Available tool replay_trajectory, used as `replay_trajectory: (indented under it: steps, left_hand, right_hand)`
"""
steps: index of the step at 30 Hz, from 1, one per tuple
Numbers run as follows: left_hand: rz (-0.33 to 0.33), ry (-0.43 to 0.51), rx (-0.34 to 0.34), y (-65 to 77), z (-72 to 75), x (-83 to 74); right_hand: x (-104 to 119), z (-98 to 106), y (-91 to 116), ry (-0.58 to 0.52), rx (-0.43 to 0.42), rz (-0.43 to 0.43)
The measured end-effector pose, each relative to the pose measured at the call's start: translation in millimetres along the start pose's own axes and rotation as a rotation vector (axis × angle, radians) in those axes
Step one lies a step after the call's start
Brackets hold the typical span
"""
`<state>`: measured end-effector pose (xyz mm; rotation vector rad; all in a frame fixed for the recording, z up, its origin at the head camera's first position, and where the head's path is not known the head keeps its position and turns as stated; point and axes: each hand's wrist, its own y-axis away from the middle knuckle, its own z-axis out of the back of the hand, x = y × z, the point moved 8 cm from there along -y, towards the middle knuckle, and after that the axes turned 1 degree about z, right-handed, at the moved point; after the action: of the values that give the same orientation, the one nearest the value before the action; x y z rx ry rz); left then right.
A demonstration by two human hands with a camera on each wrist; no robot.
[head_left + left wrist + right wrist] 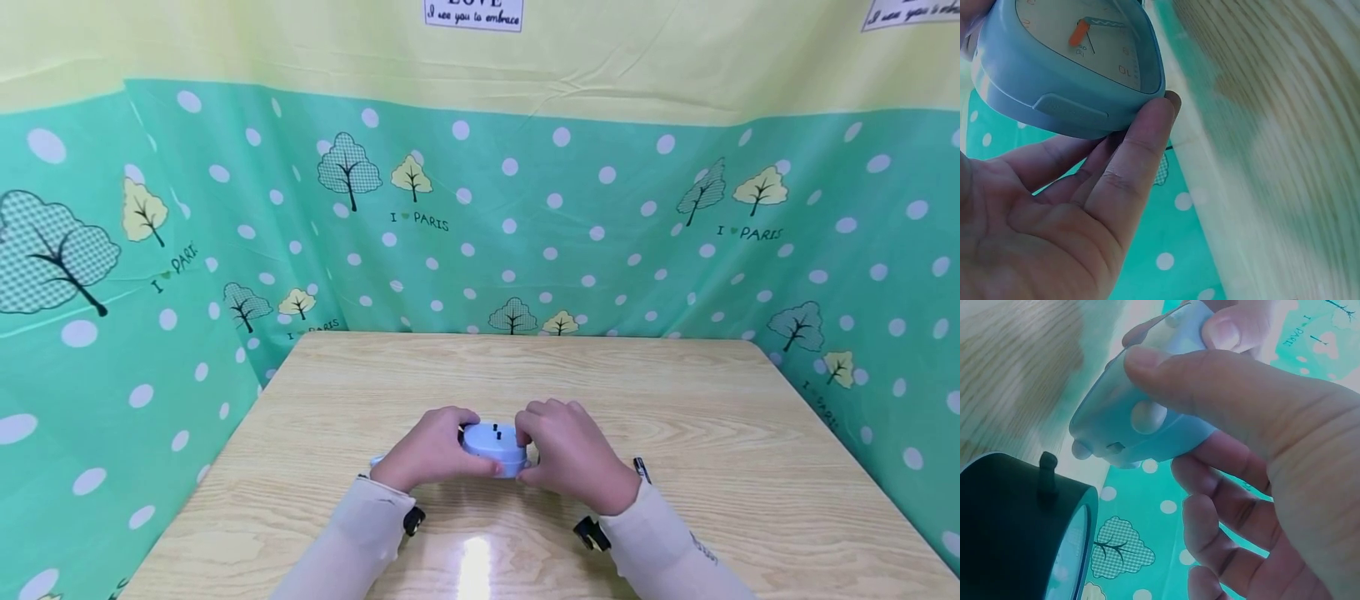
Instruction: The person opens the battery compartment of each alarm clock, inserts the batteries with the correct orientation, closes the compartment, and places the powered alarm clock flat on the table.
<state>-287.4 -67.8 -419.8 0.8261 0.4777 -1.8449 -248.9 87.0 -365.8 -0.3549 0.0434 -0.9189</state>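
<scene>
A light-blue alarm clock (492, 440) is held above the table between both hands. Its back, with two small black pegs, faces up in the head view. In the left wrist view its dial shows numerals and an orange hand. My left hand (435, 450) grips the left side, thumb along the near edge and fingers around the far side. At the opposite end, my right hand (573, 454) pinches the clock with thumb and curled fingers. From the right wrist, the thumb (1204, 387) lies across the casing beside a round knob.
A small dark stick-like item (641, 469), perhaps a battery, lies right of the right hand on the wooden table (637, 383). Partly hidden by the left hand is a light-blue piece (377, 460). A polka-dot curtain (555, 225) surrounds the back and sides.
</scene>
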Motion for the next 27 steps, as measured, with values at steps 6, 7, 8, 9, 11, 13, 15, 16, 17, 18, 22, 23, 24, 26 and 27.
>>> replay_trajectory:
  steps: [6,7,8,9,11,13,15,16,17,18,22,23,24,26,27]
  left_hand:
    - [-0.008,0.009,-0.019,-0.4,1.4,3.0]
    - [-0.010,0.010,-0.023,-0.5,1.7,3.4]
    - [-0.014,0.012,-0.025,-0.6,1.9,3.5]
    - [-0.016,0.015,-0.026,-0.8,2.0,3.8]
    - [-0.014,0.019,-0.026,-1.2,2.0,5.0]
    - [-0.008,0.019,-0.027,-1.2,2.0,5.7]
    - [-0.004,0.014,-0.028,-1.3,1.8,6.2]
    - [-0.003,0.009,-0.030,-1.3,1.7,6.4]
    - [-0.003,0.005,-0.031,-1.2,1.7,6.3]
    - [-0.005,0.001,-0.032,-1.4,1.4,6.3]
    - [-0.012,-0.011,-0.028,-1.5,0.7,6.7]
    - [-0.014,-0.013,-0.024,-1.4,0.6,6.5]
    - [-0.017,-0.018,-0.022,-1.4,0.3,6.3]
    - [-0.023,-0.030,-0.015,-1.3,-0.3,5.6]
    - [-0.026,-0.039,-0.011,-1.2,-0.5,5.1]
  right_hand:
    - [-0.5,-0.8,0.5,-0.020,0.000,0.005]
    - [-1.0,-0.6,0.7,-0.025,0.000,0.004]
    - [-1.6,0.0,1.1,-0.033,-0.001,0.001]
    - [-2.5,0.1,1.3,-0.039,0.002,-0.004]
    - [-4.0,0.9,1.7,-0.051,0.007,-0.011]
    - [-5.9,1.0,2.2,-0.058,0.021,-0.023]
    - [-7.2,0.6,2.5,-0.056,0.032,-0.031]
    - [-7.7,0.7,2.6,-0.055,0.033,-0.032]
    - [-8.4,0.3,2.9,-0.052,0.033,-0.035]
    - [-8.9,0.0,3.1,-0.048,0.033,-0.035]
    - [-10.6,-1.8,3.2,-0.045,0.032,-0.034]
    - [-11.1,-2.5,3.2,-0.046,0.035,-0.035]
    - [-11.4,-3.4,3.3,-0.050,0.043,-0.039]
    - [-12.0,-5.2,3.7,-0.062,0.058,-0.046]
    - [-12.2,-5.9,3.9,-0.069,0.065,-0.050]
